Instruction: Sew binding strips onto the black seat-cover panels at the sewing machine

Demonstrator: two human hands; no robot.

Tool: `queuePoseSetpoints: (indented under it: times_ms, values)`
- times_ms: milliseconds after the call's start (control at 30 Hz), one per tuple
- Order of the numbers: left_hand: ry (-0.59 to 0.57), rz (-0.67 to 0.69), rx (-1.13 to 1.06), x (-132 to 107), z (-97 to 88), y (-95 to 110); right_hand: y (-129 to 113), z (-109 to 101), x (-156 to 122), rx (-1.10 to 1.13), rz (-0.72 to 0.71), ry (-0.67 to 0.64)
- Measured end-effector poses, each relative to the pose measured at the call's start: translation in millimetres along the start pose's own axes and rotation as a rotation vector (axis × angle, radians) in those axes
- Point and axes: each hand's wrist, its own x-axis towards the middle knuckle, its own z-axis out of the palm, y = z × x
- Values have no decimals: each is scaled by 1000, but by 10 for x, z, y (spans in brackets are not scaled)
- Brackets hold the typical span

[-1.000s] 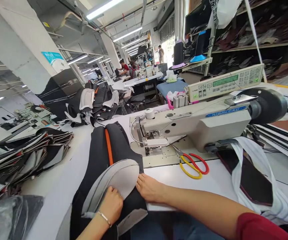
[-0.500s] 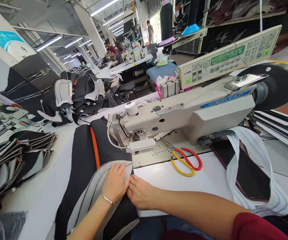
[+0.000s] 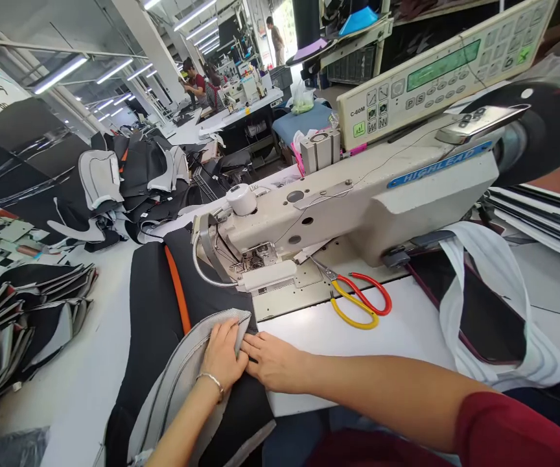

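A black fabric piece with an orange stripe [image 3: 163, 305] lies on the white table [image 3: 85, 383], running under the head of the sewing machine [image 3: 358, 207]. A grey mesh panel [image 3: 177, 376] rests on top of it. My left hand [image 3: 222, 355], with a bracelet at the wrist, lies flat on the grey panel with fingers stretched toward its front corner. My right hand [image 3: 273, 360] rests beside it, fingers extended, fingertips touching the same corner edge just in front of the needle area [image 3: 253, 263].
Red and yellow scissors [image 3: 360, 301] lie on the machine bed. A control panel [image 3: 435, 68] stands behind the machine. Stacks of cut pieces [image 3: 22, 318] sit at the left, a heap of black and grey parts [image 3: 129, 181] further back. White and dark fabric [image 3: 484, 311] drapes at right. Other people work at distant tables.
Both hands slid the grey panel forward toward the needle. My left hand went from gripping its edge to lying flat on it. The view tilted down and closer.
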Motion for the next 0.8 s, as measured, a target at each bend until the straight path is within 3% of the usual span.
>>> queuePoseSetpoints:
  times_ms: [133,367,567,800]
  values:
    - [204,-81,-161,77,149,-114,13,70,2,-20,56,1]
    - [254,-243,-288,284,130,-18,16,43,24,-56,35,6]
    - [489,21,-98,497,230,105,9,29,22,-96,9,55]
    - [347,94,171,473,253,144,3,134,20,-131,2,80]
